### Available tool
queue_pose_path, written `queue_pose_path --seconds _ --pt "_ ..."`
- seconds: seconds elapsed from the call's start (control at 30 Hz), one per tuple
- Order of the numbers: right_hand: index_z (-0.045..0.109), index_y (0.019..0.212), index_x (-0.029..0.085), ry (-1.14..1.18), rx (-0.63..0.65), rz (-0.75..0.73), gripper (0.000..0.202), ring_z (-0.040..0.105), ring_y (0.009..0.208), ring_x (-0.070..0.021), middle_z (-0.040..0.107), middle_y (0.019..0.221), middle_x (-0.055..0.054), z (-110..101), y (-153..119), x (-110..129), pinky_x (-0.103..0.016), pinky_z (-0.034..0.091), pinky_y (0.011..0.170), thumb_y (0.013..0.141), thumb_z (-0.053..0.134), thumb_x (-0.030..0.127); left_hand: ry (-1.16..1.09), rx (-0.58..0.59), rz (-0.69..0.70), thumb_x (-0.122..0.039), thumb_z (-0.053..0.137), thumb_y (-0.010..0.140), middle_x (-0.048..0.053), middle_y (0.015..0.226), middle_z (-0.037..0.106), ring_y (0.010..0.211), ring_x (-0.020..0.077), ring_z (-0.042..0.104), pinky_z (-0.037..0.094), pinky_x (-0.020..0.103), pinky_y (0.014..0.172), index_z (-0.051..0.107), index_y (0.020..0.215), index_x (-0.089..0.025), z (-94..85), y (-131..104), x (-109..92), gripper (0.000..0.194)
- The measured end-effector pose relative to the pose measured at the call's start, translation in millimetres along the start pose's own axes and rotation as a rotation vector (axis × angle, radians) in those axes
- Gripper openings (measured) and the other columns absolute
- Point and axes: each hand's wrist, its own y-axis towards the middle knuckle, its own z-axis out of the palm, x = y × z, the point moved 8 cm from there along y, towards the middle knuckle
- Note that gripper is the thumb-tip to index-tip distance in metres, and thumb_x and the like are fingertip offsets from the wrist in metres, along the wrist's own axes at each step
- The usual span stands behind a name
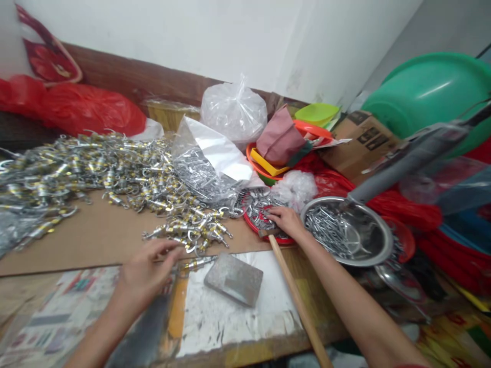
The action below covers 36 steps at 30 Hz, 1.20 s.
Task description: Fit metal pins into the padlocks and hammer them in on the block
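My left hand is over the front edge of the cardboard, fingers bent and apart, near a small heap of silvery metal fittings with yellow bands. One such fitting lies beside it, left of a grey metal block on white paper. My right hand reaches into a red tray of small metal parts; its fingertips are among them, and whether they grip one is too small to tell. A hammer rests with its head at the tray's front edge, its wooden handle pointing toward me.
A large pile of fittings covers the cardboard. Beside it lies an open plastic bag of metal pieces. To the right are a steel bowl of pins, a grey tool arm, a carton and a green basin.
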Motion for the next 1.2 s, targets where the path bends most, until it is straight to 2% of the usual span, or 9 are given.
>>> queue_pose_path --seconds 0.13,0.3,0.43,0.53,0.63,0.83,0.97,1.07,1.2 --pt "0.070 0.083 0.018 -0.010 -0.135 0.052 0.020 0.056 0.096 -0.0206 0.063 0.102 -0.007 -11 -6 -4 -0.033 0.040 0.085 0.080 0.053 0.027 0.061 0.177 0.183 -0.037 0.053 0.073 0.007 0.098 0.066 0.090 0.0247 0.059 0.047 0.035 0.080 0.066 0.090 -0.021 31.3 -30 -19 0.027" --pt "0.069 0.077 0.017 0.043 -0.218 0.029 0.021 0.059 0.080 -0.0191 0.065 0.083 -0.007 -37 -20 14 -0.032 0.044 0.074 0.080 0.051 0.025 0.066 0.149 0.178 -0.031 0.054 0.072 0.008 0.087 0.067 0.082 0.0257 0.061 0.048 0.038 0.074 0.069 0.080 -0.019 42.2 -33 -19 0.021" --pt "0.066 0.079 0.019 0.174 -0.276 -0.058 0.023 0.059 0.082 -0.0144 0.065 0.085 -0.003 -51 -61 70 -0.026 0.045 0.077 0.084 0.045 0.025 -0.009 0.077 0.188 -0.033 0.051 0.075 0.009 0.088 0.066 0.081 0.0229 0.061 0.049 0.034 0.075 0.070 0.077 -0.018 38.1 -38 -9 0.024" --pt "0.065 0.079 0.018 0.477 -0.264 -0.156 0.016 0.060 0.081 -0.0145 0.066 0.082 -0.003 -38 -93 121 -0.027 0.047 0.076 0.082 0.050 0.022 -0.062 0.052 0.189 -0.036 0.050 0.075 0.010 0.089 0.065 0.081 0.0226 0.061 0.049 0.033 0.073 0.071 0.079 -0.018 36.6 -41 -3 0.028" --pt "0.065 0.079 0.018 0.582 -0.260 -0.096 0.014 0.060 0.080 -0.0138 0.066 0.084 -0.004 -16 -108 142 -0.024 0.047 0.075 0.080 0.051 0.020 -0.099 0.029 0.147 -0.036 0.052 0.073 0.008 0.081 0.066 0.075 0.0218 0.062 0.050 0.032 0.068 0.071 0.077 -0.020 34.2 -43 1 0.025" --pt "0.065 0.076 0.020 0.468 -0.288 0.115 0.018 0.060 0.069 -0.0147 0.066 0.073 -0.003 0 -116 133 -0.023 0.044 0.065 0.081 0.047 0.023 -0.157 -0.105 -0.100 -0.038 0.053 0.071 0.005 0.077 0.070 0.076 0.0243 0.064 0.052 0.038 0.074 0.068 0.069 -0.023 6.1 -57 10 0.021" --pt "0.065 0.073 0.020 0.472 -0.389 0.251 0.018 0.060 0.068 -0.0165 0.067 0.071 -0.003 -2 -125 124 -0.025 0.045 0.065 0.079 0.050 0.025 -0.258 -0.084 -0.311 -0.042 0.056 0.065 0.002 0.069 0.070 0.069 0.0267 0.065 0.053 0.045 0.070 0.065 0.063 -0.028 -9.6 -71 19 0.017" --pt "0.066 0.072 0.019 0.519 -0.440 0.324 0.017 0.060 0.068 -0.0176 0.067 0.071 -0.003 3 -128 119 -0.027 0.046 0.065 0.077 0.051 0.026 -0.419 0.024 -0.273 -0.041 0.058 0.063 0.001 0.065 0.068 0.065 0.0247 0.065 0.055 0.040 0.063 0.062 0.060 -0.026 -5.6 -78 8 0.016" --pt "0.065 0.072 0.018 0.572 -0.480 0.338 0.016 0.060 0.069 -0.0174 0.066 0.071 -0.004 6 -130 118 -0.028 0.046 0.068 0.078 0.052 0.024 -0.599 0.174 -0.063 -0.030 0.057 0.069 0.001 0.063 0.064 0.061 0.0177 0.062 0.053 0.026 0.054 0.059 0.061 -0.023 14.2 -82 -32 0.011"
